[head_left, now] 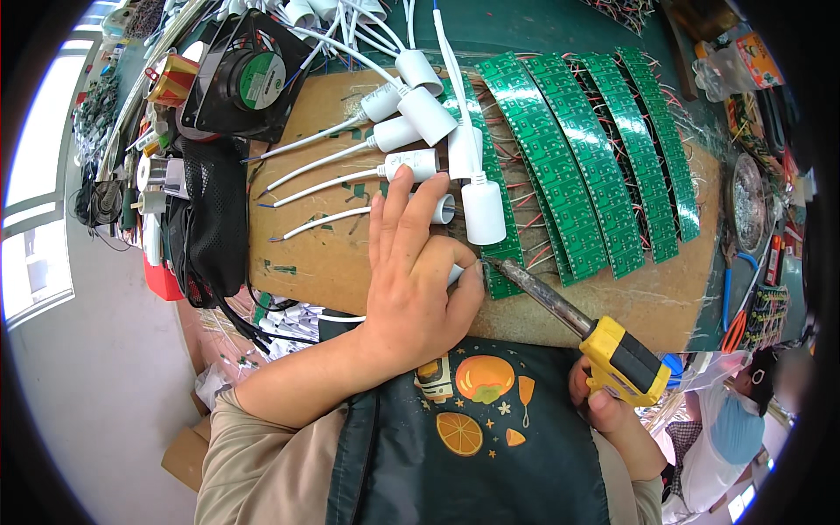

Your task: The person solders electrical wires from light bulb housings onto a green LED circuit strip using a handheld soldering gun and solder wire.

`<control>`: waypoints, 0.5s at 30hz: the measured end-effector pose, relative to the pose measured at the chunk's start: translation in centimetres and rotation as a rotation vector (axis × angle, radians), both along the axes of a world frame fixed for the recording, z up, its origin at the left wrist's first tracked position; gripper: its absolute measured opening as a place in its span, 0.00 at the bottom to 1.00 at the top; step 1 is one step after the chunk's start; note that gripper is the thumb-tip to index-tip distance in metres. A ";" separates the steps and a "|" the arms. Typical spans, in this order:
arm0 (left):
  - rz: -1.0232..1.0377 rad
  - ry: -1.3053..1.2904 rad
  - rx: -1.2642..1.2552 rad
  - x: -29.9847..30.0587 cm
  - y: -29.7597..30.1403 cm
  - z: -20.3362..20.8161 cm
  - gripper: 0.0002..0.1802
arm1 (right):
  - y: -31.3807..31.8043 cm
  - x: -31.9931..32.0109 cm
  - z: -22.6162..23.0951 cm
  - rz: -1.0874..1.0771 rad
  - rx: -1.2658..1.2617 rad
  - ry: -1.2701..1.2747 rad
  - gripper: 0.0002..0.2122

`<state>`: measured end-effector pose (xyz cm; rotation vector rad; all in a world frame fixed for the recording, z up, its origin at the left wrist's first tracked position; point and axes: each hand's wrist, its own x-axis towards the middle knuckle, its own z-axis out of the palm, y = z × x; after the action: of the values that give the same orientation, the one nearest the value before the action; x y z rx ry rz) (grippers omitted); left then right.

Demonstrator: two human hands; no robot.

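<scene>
My left hand (407,289) is closed over the board, thumb and forefinger pinched round a white cylindrical housing (455,274) that mostly hides behind the fingers. A white cable (341,318) shows beside that wrist. My right hand (599,402) grips a yellow and black soldering iron (626,360). Its dark tip points left and meets the near end of a green circuit board strip (502,284), close to my left fingertips. Several more white cylindrical housings with cables (484,214) lie just beyond my left hand, some overlapping the strip.
Several long green circuit board panels (586,166) with red and white wires lie on the brown work board (324,254). A black fan (248,77) and a black mesh bag (214,227) line the left. Blue-handled pliers (728,293) lie right; another person (731,429) sits beyond.
</scene>
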<state>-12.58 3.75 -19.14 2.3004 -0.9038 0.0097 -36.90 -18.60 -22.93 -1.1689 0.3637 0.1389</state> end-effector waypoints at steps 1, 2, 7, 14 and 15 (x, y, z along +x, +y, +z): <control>0.001 -0.001 0.003 0.0 0.0 0.0 0.08 | -0.3 -0.1 0.3 0.017 0.027 0.053 0.24; 0.003 -0.002 0.005 0.0 0.0 0.0 0.08 | -0.5 0.0 0.6 0.033 0.053 0.105 0.25; -0.003 0.000 0.015 0.0 0.0 0.0 0.08 | 0.7 1.9 2.6 -0.084 0.090 0.074 0.25; -0.007 -0.003 0.014 0.0 0.0 0.0 0.08 | 1.7 5.1 4.3 -0.225 -0.060 -0.079 0.45; -0.004 -0.011 0.003 0.0 0.0 -0.1 0.08 | 1.6 5.2 4.3 -0.225 -0.061 -0.080 0.45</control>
<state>-12.55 3.78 -19.26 2.3035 -0.9142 0.0198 -31.65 -17.04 -18.66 -1.1816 0.4282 -0.1157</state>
